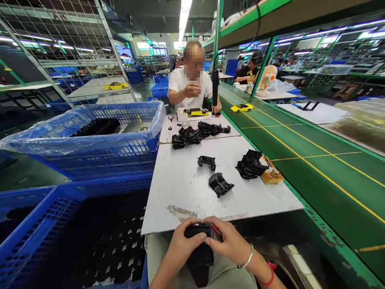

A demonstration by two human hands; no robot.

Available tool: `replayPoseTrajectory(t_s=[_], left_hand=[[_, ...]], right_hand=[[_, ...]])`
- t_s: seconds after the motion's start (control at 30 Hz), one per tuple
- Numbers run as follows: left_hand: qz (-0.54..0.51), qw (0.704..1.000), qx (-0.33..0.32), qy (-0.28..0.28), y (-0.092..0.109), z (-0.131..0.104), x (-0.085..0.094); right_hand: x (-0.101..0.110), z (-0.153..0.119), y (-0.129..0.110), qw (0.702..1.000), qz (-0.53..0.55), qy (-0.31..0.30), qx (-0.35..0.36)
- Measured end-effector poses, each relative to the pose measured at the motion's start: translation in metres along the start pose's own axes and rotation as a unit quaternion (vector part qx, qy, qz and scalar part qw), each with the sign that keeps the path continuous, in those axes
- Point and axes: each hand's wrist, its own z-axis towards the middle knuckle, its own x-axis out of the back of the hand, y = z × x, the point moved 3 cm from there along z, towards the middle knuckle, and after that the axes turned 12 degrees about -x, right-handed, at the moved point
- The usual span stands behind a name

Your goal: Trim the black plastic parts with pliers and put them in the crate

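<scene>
Low in front of me, over my lap, my left hand [188, 237] is closed round a black plastic car interior part [200, 257]. My right hand [227, 239] grips the same part from the other side, the two thumbs meeting on top. A red-handled tool [217, 230] is tucked in the right hand; its working end is hidden. On the white table beyond lie a loose black seat-shaped part [220, 184] and a curved black dashboard-like part [207, 161]. A stack of similar black parts [250, 164] sits to the right.
A co-worker [192, 76] sits across the table [177, 180] behind a yellow toy car [195, 112] and a heap of black parts [192, 134]. Blue crates [120, 156] with black pieces stand left. A green conveyor [288, 144] runs right, carrying another yellow car [241, 107]. A yellow box [273, 176] sits near its edge.
</scene>
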Motion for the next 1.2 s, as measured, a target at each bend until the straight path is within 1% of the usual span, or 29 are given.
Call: replayPoseTrajectory(t_s=[0.13, 0.3, 0.4, 0.5, 0.67, 0.8, 0.93, 1.1, 1.2], left_hand=[[-0.006, 1.0, 0.009, 0.01, -0.003, 0.003, -0.001], [-0.033, 0.999, 0.01, 0.016, -0.003, 0.006, 0.0], [0.013, 0.999, -0.014, 0.035, -0.003, 0.004, 0.005], [0.067, 0.996, -0.046, 0.043, -0.004, 0.002, 0.01], [0.121, 0.986, -0.11, 0.041, -0.011, 0.001, 0.012], [0.128, 0.98, -0.146, 0.033, -0.018, 0.001, 0.011], [0.124, 0.98, -0.151, 0.026, -0.023, 0.002, 0.011], [0.123, 0.98, -0.155, 0.018, -0.026, 0.003, 0.011], [0.122, 0.98, -0.155, 0.012, -0.027, 0.003, 0.011]], right_hand=[[0.002, 0.0, 0.001, 1.0, -0.023, -0.005, 0.007], [0.011, 0.002, 0.009, 0.999, -0.051, 0.017, 0.001], [0.018, 0.0, 0.012, 0.998, -0.06, 0.018, -0.001], [0.021, -0.004, 0.011, 0.997, -0.08, 0.005, 0.0], [0.016, -0.007, 0.013, 0.992, -0.118, -0.025, 0.025], [0.011, -0.005, 0.019, 0.987, -0.151, -0.035, 0.043], [0.008, -0.003, 0.025, 0.98, -0.19, -0.039, 0.033], [0.004, 0.001, 0.028, 0.958, -0.284, -0.028, 0.036], [0.001, 0.003, 0.029, 0.946, -0.32, -0.023, 0.032]])
